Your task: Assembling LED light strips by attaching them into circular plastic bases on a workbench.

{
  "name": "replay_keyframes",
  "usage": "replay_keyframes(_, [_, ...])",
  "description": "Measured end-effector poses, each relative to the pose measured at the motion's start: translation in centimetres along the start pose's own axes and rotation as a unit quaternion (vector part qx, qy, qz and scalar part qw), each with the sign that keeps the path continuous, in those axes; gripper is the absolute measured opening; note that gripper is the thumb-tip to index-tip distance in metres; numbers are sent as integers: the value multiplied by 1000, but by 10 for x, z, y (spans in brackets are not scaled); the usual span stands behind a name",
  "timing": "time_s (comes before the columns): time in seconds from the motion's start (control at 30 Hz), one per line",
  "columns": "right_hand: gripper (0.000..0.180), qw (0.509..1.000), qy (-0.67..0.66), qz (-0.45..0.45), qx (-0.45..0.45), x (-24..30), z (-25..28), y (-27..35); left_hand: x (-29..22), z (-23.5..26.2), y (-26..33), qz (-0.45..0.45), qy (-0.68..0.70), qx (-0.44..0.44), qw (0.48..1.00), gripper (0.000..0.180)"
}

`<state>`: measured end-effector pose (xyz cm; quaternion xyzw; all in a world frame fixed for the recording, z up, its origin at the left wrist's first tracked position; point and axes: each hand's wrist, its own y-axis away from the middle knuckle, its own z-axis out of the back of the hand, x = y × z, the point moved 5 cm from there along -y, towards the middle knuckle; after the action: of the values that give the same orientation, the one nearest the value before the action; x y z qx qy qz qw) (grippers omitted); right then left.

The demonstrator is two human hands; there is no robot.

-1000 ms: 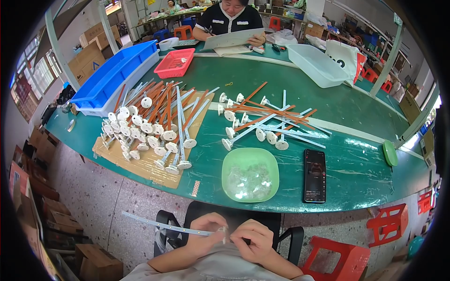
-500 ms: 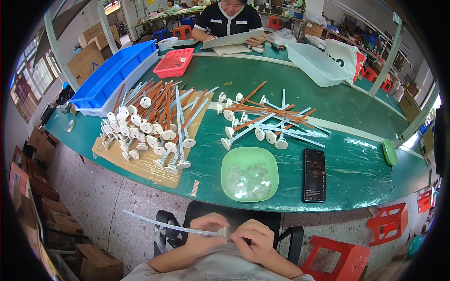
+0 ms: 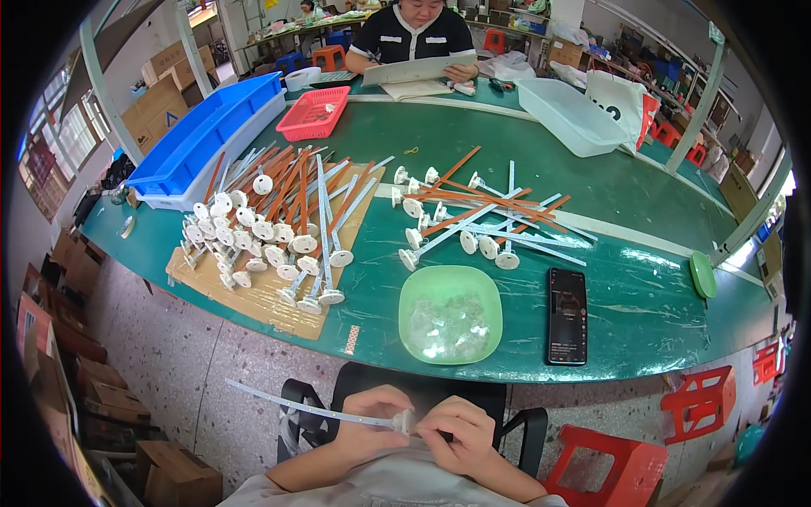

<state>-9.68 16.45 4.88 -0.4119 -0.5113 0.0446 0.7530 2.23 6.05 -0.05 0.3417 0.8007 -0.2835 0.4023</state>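
The left hand (image 3: 372, 427) pinches the white cap (image 3: 403, 420) of an LED strip (image 3: 312, 409); the right hand (image 3: 460, 431) curls its fingers beside, hold unclear.

1. From between my left hand (image 3: 372, 422) and right hand (image 3: 459, 433), I have a lane toward 11 o'clock, between the cardboard (image 3: 279, 319) and the green bowl (image 3: 450, 277); a small dotted piece (image 3: 352, 340) lies in it.
2. At half past 12 the bowl blocks me, with crossed loose strips (image 3: 498, 224) behind it.
3. At half past 1 a narrower gap passes between bowl and phone (image 3: 567, 338).
4. Past 2 o'clock, beyond the phone, bare tabletop (image 3: 646, 329) gives me width.
5. Between 9 and 10, my held pale strip (image 3: 296, 408) juts across the chair armrest (image 3: 302, 391).
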Motion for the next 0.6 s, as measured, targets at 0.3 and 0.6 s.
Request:
replay_keyframes(0.3, [19,1000,7,8,-13,3,5,-4,1,0,-5,6,-32,20,999,49])
replay_keyframes(0.6, [17,1000,13,3,-5,13,7,1,2,2,6,8,-38,7,999,48])
